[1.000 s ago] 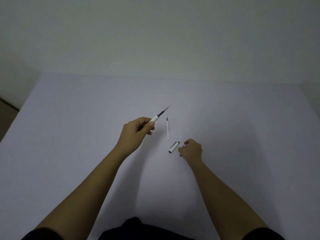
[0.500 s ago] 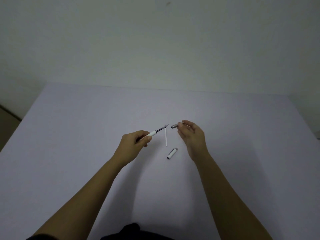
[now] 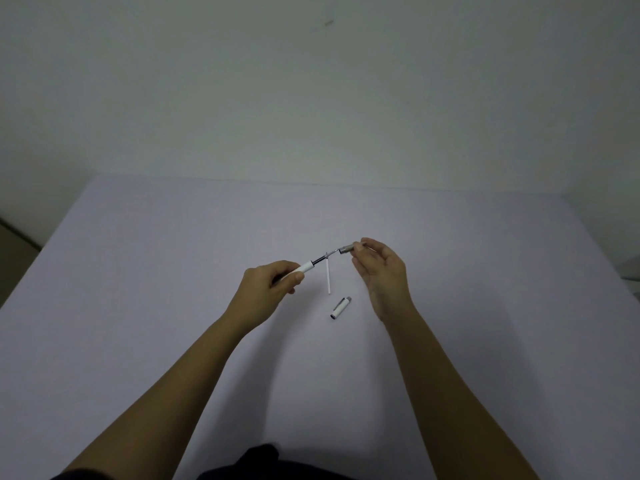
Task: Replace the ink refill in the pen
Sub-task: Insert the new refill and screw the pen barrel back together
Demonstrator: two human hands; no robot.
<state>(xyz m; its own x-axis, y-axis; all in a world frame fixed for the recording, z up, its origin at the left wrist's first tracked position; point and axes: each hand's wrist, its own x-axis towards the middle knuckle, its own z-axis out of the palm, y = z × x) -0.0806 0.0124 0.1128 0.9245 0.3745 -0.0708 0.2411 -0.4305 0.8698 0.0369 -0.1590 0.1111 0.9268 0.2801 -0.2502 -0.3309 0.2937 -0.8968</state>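
Note:
My left hand (image 3: 268, 289) grips the white pen barrel (image 3: 306, 267), and a dark refill (image 3: 323, 258) sticks out of its front end toward the upper right. My right hand (image 3: 379, 268) pinches the small silver pen tip piece (image 3: 346, 250) between thumb and fingers, right at the point of that refill. A second thin white refill (image 3: 328, 278) lies on the table just below the two, pointing away from me. The white pen cap (image 3: 341, 307) with a silver end lies on the table nearer to me, between my hands.
The work surface is a pale lilac table (image 3: 173, 271) against a plain wall. Its left edge drops off at the far left and its right edge sits near a corner at the right.
My right hand rose from the table beside the cap with the silver tip piece and brought it up to the refill's point. My left hand lowered the barrel slightly toward it.

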